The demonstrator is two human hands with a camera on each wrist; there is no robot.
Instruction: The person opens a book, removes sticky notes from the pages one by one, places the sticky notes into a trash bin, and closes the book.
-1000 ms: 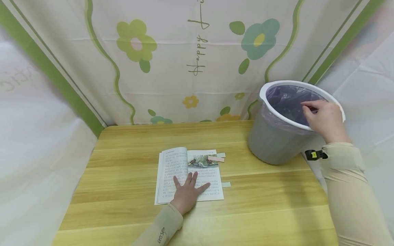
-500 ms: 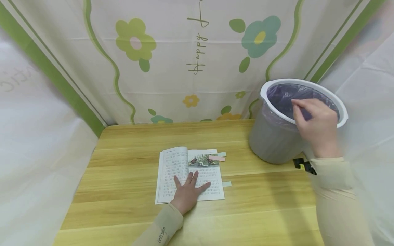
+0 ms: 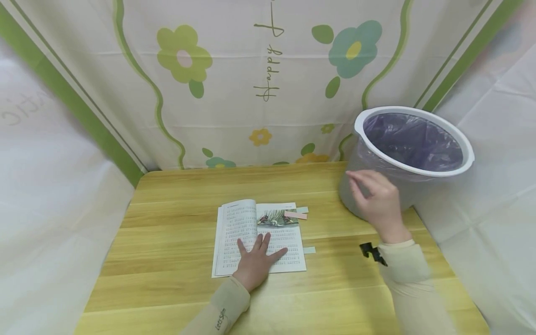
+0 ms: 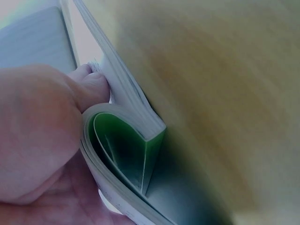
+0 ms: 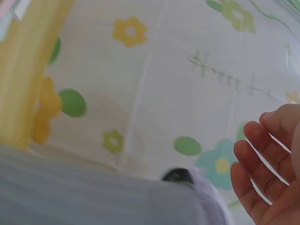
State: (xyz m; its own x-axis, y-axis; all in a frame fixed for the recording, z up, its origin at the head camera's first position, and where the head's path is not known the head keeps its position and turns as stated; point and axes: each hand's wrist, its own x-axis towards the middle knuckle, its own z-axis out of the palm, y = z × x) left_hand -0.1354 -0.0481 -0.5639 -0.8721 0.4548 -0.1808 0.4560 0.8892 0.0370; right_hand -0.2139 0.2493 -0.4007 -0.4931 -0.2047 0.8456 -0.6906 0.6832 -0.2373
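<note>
An open book (image 3: pixel 234 232) lies on the wooden table, with printed text and a picture (image 3: pixel 274 219) on its right page. My left hand (image 3: pixel 253 267) rests on it with fingers spread, near the fold. In the left wrist view, the book's pages (image 4: pixel 126 93) curl up beside the palm and a green inner side shows. My right hand (image 3: pixel 378 204) hovers in front of the grey bin (image 3: pixel 356 160), its fingers loosely bent. Nothing shows between those fingers in the right wrist view, where the hand (image 5: pixel 272 164) is at the right edge.
The bin has a white rim and a purple plastic liner (image 3: pixel 414 139). A pink tab (image 3: pixel 295 215) and two pale green tabs (image 3: pixel 309 250) stick out from the book's right side. A flowered cloth (image 3: pixel 226 111) hangs behind the table (image 3: pixel 167 260); white cloth hangs at both sides.
My right hand has moved from over the bin's opening leftward and toward me, clear of the rim. The left hand has stayed on the book.
</note>
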